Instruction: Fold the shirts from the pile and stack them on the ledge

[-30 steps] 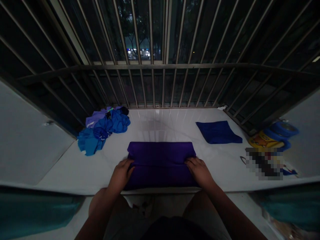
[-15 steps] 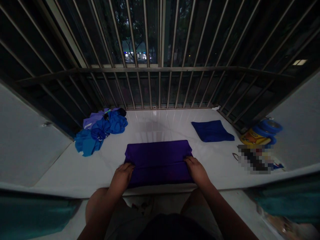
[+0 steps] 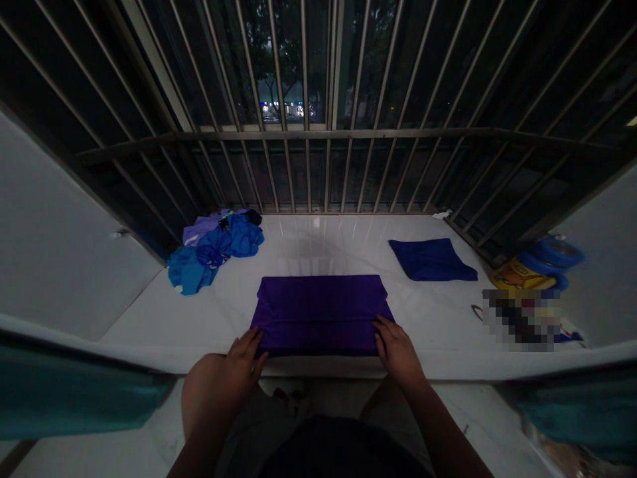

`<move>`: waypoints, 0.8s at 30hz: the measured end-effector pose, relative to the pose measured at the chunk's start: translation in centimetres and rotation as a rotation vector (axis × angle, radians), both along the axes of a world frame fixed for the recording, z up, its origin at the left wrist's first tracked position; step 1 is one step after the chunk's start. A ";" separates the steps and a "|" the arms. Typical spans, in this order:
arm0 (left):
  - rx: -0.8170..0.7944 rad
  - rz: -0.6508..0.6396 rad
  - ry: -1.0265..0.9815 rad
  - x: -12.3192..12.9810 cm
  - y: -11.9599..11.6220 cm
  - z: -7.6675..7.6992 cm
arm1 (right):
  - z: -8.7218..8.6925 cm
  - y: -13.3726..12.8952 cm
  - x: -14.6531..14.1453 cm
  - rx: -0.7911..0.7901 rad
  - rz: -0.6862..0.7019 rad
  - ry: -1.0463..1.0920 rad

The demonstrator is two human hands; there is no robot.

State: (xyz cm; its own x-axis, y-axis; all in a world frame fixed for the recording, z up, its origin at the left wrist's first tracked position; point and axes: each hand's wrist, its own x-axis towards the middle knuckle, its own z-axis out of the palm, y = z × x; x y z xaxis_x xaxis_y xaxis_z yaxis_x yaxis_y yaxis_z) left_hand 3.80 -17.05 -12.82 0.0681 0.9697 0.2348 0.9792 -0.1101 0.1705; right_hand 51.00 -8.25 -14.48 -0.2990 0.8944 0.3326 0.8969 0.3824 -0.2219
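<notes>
A folded purple cloth (image 3: 321, 312) lies flat on the white sill (image 3: 348, 245) in front of me. My left hand (image 3: 237, 362) rests at the cloth's near left corner, fingers spread and touching its edge. My right hand (image 3: 397, 348) lies on the near right corner with its fingers flat on the fabric. Neither hand lifts the cloth.
A heap of blue and lilac clothes (image 3: 213, 249) sits at the back left. A folded dark blue cloth (image 3: 430, 259) lies at the back right. Blue rolls and a yellow item (image 3: 537, 262) sit at the far right. Metal window bars (image 3: 318, 133) close off the back.
Both hands have slid toward me from the cloth's middle fold to its near corners. The cloth now lies flatter, and the view has shifted slightly.
</notes>
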 end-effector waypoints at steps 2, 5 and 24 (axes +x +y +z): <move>-0.041 -0.050 0.065 -0.1 -0.5 -0.7 | -0.1 -0.3 0.1 0.002 0.007 0.007; -0.057 -0.115 0.188 -0.6 -1.0 -1.4 | -0.4 -1.0 0.7 -0.004 0.066 -0.027; -0.026 -0.028 0.093 0.7 -1.1 -2.6 | -1.9 -2.8 1.5 -0.031 0.013 -0.108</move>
